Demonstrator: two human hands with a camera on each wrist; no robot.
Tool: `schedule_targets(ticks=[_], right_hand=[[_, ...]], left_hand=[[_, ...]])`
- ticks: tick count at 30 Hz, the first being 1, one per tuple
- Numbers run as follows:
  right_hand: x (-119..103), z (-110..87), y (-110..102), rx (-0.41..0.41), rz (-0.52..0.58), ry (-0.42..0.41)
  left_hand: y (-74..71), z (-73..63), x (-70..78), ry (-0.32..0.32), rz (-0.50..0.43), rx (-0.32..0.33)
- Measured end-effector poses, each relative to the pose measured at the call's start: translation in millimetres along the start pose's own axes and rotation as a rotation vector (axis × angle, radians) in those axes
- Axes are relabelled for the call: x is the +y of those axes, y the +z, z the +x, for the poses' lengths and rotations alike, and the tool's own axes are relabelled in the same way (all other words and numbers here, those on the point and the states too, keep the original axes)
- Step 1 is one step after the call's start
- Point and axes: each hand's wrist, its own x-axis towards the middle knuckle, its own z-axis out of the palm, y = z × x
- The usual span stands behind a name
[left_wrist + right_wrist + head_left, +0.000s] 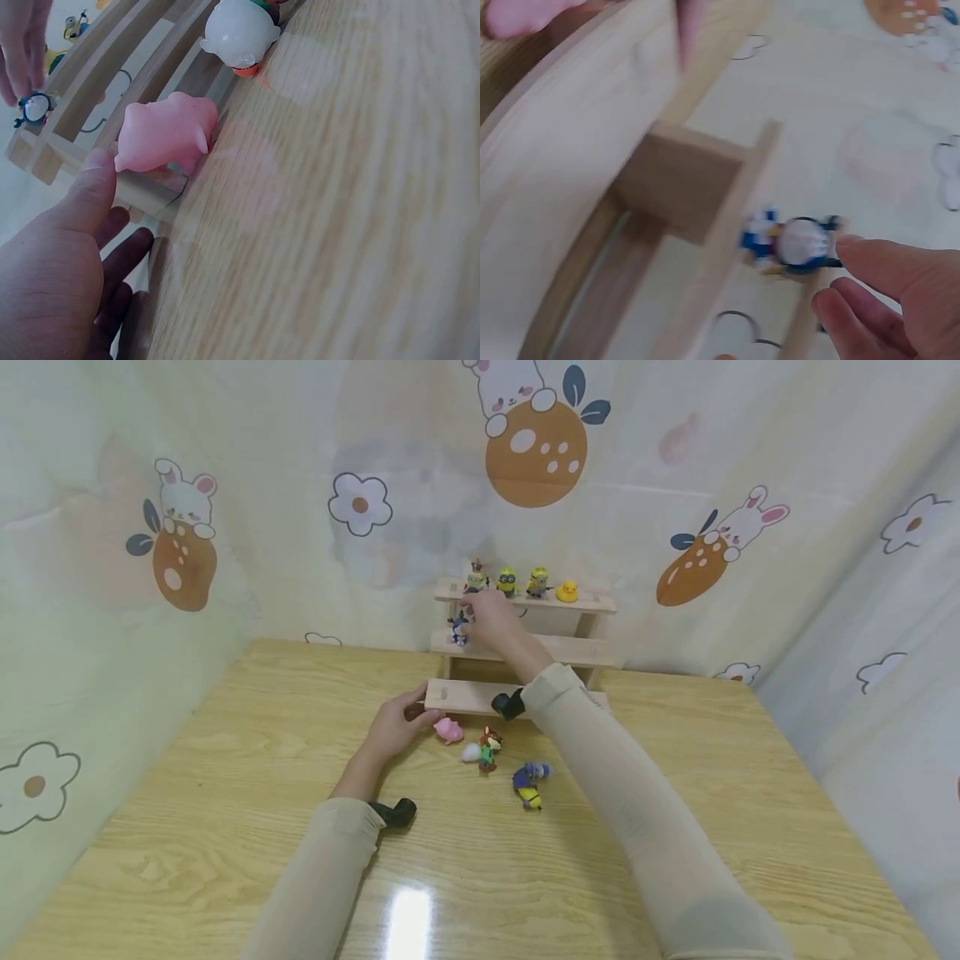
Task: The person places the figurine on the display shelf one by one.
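A small blue-and-white figurine with dark ears point(459, 631) stands at the left end of the middle board of a wooden three-tier shelf point(577, 647). My right hand point(491, 617) is just above it, thumb and fingertips right at its ears in the right wrist view, where the figurine point(802, 244) is blurred. At the left end of the bottom board, my left hand point(397, 724) touches the shelf with thumb in front and fingers loosely bent. Beside that thumb lies a pink pig toy point(165, 131). A white-tailed fox figurine point(488, 750) lies to the pig's right.
On the top board stand three yellow minion figures point(507, 582) and a yellow rubber duck point(567, 592). A blue-and-yellow toy figure point(529, 783) lies on the wooden table point(225, 793) before the shelf. A patterned curtain point(277, 568) hangs close behind.
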Motion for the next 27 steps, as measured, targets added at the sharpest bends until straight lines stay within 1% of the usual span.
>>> schedule_targets(ticks=[3,6,9,11,13,15,18,20,24,27], right_hand=[[-1,-12.0,-4,0.049,0.011,-0.038],[-5,-31.2,1,0.061,0.002,-0.105],[-11,-54.0,20,0.018,-0.020,-0.164],[-14,-70.0,35,-0.010,-0.034,-0.169],[-12,-81.8,52,-0.038,-0.033,-0.164],[-10,-91.4,67,-0.048,-0.033,-0.151],[-6,-100.3,84,-0.045,-0.029,-0.161],[-4,-104.1,92,-0.039,-0.038,-0.176],[-4,-106.8,102,-0.038,-0.074,-0.209],[-2,-108.6,107,-0.037,-0.128,-0.222]], left_hand=[[1.2,0.1,0.7,0.007,-0.005,-0.004],[0.6,0.8,1.1,0.014,-0.016,-0.002],[-1.0,1.7,0.0,0.007,-0.019,-0.001],[-1.6,2.0,-1.1,0.004,-0.018,-0.006],[-1.0,1.9,-2.1,0.006,-0.013,-0.009],[0.3,1.3,-3.0,0.010,-0.012,-0.012],[1.8,0.8,-4.8,0.005,-0.015,-0.009],[1.9,0.6,-5.6,0.000,-0.022,-0.011],[-0.5,0.5,-5.7,-0.003,-0.012,0.001],[1.3,0.4,-4.8,-0.009,0.008,0.007]])
